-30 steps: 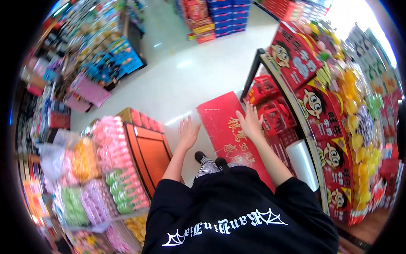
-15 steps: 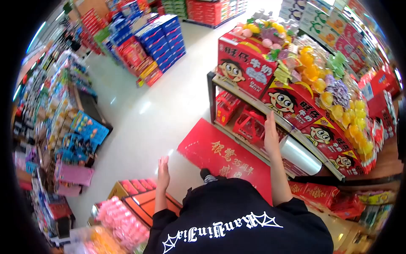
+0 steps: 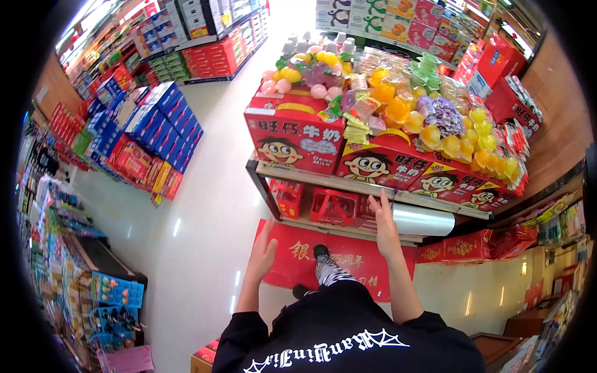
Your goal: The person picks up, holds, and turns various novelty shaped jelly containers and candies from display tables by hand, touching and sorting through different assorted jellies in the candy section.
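My left hand is held out over the floor by the edge of a red mat, fingers stretched and nothing in it. My right hand, also open and holding nothing, is raised in front of a display shelf. Nearest to it is a silvery-white cylinder lying under the shelf edge; I cannot tell whether they touch. Red milk cartons with a cartoon face stand in a row on the shelf. Above them are piled orange fruit-shaped packs and purple wrapped sweets.
Red carry packs sit on the lower shelf. A stack of blue boxes stands on the pale tiled floor to the left. Racks of small goods line the far left. Red packages lie low on the right.
The view has turned right and come nearer to the shelf, which now faces me more squarely. Both hands stay raised and open. My feet now show on and beside the red mat.
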A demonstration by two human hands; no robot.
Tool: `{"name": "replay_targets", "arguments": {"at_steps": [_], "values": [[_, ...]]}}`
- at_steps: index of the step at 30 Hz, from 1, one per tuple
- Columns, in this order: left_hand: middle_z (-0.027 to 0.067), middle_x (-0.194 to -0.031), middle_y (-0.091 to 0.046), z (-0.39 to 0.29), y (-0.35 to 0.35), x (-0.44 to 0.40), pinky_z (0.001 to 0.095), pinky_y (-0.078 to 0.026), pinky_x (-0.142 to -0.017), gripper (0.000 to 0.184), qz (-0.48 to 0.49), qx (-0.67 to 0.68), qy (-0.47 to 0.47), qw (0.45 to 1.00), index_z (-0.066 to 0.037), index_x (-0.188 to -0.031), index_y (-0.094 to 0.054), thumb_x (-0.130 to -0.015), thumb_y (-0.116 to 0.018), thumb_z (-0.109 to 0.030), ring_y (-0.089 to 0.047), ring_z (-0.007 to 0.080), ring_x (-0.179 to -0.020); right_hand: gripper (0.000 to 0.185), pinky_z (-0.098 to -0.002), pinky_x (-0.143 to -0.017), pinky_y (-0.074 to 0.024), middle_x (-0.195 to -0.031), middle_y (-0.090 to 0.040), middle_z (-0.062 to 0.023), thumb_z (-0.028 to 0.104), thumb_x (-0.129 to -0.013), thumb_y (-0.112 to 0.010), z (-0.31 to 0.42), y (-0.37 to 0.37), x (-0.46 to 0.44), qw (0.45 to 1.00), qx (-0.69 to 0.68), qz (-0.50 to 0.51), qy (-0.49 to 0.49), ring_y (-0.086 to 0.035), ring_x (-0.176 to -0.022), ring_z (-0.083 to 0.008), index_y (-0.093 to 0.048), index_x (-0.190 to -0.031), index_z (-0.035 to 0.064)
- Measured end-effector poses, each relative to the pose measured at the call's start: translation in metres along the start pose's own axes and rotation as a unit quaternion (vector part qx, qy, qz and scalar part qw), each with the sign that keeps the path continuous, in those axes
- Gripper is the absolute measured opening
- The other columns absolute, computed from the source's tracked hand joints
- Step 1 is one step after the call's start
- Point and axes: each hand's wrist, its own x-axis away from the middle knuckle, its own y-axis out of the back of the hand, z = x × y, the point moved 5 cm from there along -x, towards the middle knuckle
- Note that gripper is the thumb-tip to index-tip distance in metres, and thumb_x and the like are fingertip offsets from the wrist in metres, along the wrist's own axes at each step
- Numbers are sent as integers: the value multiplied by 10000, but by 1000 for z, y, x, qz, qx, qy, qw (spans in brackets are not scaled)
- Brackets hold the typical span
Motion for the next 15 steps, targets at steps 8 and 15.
{"name": "replay_targets", "arguments": {"at_steps": [8,15], "values": [[175,-1348,-373,-86,-14,-108,395,-238,-1042,680,35,-65,-194,978,-8,-1343,-304,-868,-443,-474,-328,317,-1264,564,-280,-810,-410,-1120,-578,-120,421,-931,-373,44,-4,-77,989,-21,-58,137,-516,-939,-159,-314,-1342,40],[174,-1264,-467,-176,13,-198,390,-302,-999,664,-19,-96,-320,943,8,-1258,-429,-866,-414,-527,-419,327,-1185,313,-363,-882,-364,-1033,-584,-130,226,-827,-548,114,-11,-166,932,158,-55,320,-508,-969,-303,-569,-1079,42]]}}
